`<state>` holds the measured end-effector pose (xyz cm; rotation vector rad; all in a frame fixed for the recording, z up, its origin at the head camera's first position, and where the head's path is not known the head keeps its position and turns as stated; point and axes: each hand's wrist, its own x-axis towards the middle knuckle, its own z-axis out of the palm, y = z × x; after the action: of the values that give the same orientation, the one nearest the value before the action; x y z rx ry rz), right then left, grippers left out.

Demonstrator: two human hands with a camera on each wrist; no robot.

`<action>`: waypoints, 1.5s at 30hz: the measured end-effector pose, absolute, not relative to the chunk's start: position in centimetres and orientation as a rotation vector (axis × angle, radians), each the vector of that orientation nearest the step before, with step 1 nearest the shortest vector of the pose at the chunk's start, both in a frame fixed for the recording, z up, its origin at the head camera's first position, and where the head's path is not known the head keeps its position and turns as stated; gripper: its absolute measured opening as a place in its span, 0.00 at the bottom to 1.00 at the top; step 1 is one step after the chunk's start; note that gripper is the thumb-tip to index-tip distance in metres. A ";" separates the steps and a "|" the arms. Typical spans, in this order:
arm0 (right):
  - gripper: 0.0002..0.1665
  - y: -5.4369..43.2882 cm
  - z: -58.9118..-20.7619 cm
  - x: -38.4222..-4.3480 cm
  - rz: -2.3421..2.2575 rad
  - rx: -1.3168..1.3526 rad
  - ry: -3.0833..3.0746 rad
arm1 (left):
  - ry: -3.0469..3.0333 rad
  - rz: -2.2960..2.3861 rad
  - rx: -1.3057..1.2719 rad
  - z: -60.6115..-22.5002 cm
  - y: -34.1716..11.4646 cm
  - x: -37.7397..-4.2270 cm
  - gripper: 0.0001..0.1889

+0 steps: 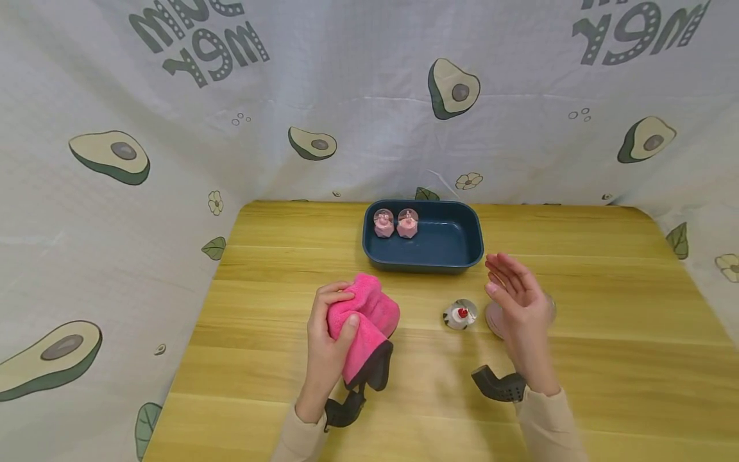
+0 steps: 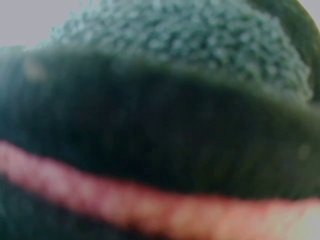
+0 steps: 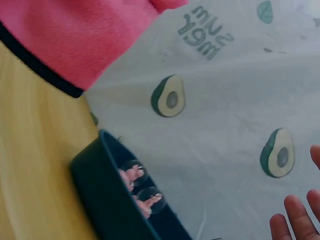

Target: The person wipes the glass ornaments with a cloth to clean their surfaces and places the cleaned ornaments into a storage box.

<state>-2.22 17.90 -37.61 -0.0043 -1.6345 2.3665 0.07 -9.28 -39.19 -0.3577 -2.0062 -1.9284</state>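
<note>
gripping pink cloth (image 1: 369, 314), the left hand (image 1: 326, 344) had curled fingers. the right hand (image 1: 524, 313), fingers extended, was empty. keeping folds snug seemed best.

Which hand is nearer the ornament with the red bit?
Right: the right hand is just right of the ornament; the left hand, holding pink cloth, is farther to its left.

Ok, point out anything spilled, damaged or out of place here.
Nothing stands out: no spill or breakage shows, and the two pink ornaments sit upright in the blue tray. The round thing behind the right hand is too hidden to judge.
</note>
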 end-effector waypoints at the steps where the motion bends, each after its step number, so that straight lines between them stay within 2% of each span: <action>1: 0.28 17.8 -38.2 -2.0 2.360 -0.026 -1.655 | -2.007 -1.929 -0.358 -39.2 -9.3 0.1 0.15; 12: 0.32 16.8 -43.7 -0.3 2.289 -0.159 -1.876 | -2.013 -1.953 -0.339 -39.3 -9.3 0.2 0.15; 18: 0.37 16.3 -46.2 -0.1 2.272 -0.229 -1.925 | -2.017 -1.953 -0.342 -39.3 -9.2 0.3 0.15; 23: 0.37 16.1 -47.7 -0.2 2.290 -0.266 -1.886 | -2.025 -1.955 -0.333 -39.4 -9.1 0.3 0.15; 32: 0.36 16.2 -48.4 -0.3 2.211 -0.366 -1.978 | -2.034 -1.963 -0.337 -39.4 -9.0 0.3 0.15; 45: 0.26 16.5 -48.7 -0.4 1.910 -0.408 -2.241 | -2.040 -1.942 -0.348 -39.5 -9.0 0.0 0.15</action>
<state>-0.43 16.47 -48.73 -0.4081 -2.2411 1.9102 0.01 -8.97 -39.52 -0.3479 -2.0396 -1.9421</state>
